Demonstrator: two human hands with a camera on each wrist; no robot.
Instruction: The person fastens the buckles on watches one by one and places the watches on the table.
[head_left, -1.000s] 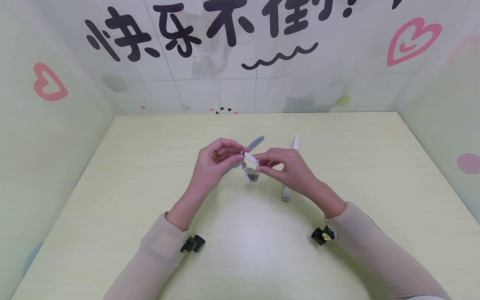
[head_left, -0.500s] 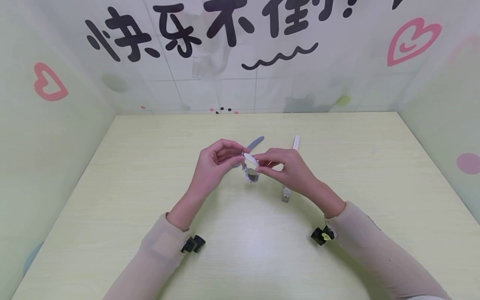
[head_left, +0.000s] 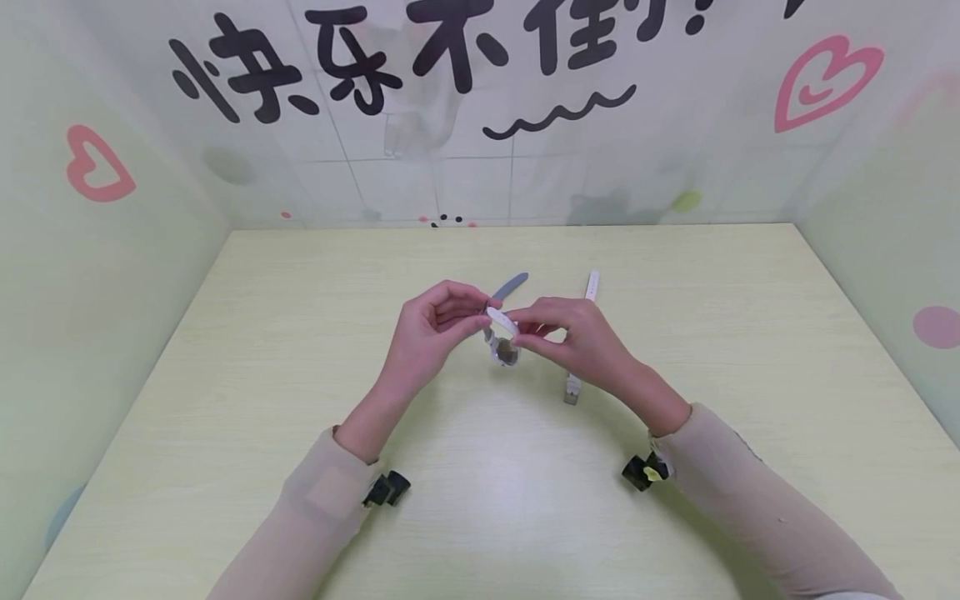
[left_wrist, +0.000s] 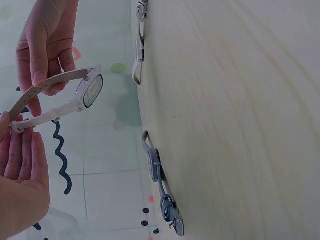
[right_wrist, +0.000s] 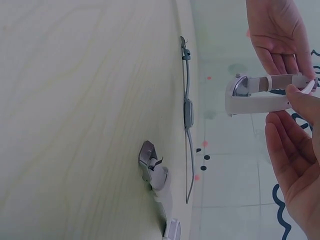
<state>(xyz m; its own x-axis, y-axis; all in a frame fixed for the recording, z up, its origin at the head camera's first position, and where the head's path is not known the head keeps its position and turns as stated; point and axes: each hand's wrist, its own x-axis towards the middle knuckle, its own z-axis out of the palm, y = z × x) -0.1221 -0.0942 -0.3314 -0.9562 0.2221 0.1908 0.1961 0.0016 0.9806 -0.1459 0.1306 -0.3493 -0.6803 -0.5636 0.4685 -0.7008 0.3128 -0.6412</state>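
white wristwatch (head_left: 506,353): held up off the worktop (head_left: 480,500) between both hands, near mid-width of the head view. its case hangs below the hands; the two strap halves curve toward each other in a loop.

left hand (head_left: 431,333): pinches the buckle end of this watch between thumb and fingers. right hand (head_left: 566,332): pinches the holed strap (head_left: 502,319) between thumb and fingertip; the right wrist view shows the grip at the strap's edge. whether the strap tip sits inside the buckle: cannot tell, fingers cover it.

on the worktop: a blue-grey wristwatch (head_left: 512,287) lies behind the left hand, partly hidden by it in the head view. a second white watch (head_left: 572,389) lies under the right hand, middle hidden from above, buckle toward the person, holed strap end toward the back wall (head_left: 472,187).

surroundings: beige sleeves (head_left: 765,500) on both arms, a small black device (head_left: 386,488) at each cuff. back wall bears large black characters (head_left: 356,62) and a wavy line (head_left: 558,114); pink heart outlines (head_left: 100,164) show on either side.
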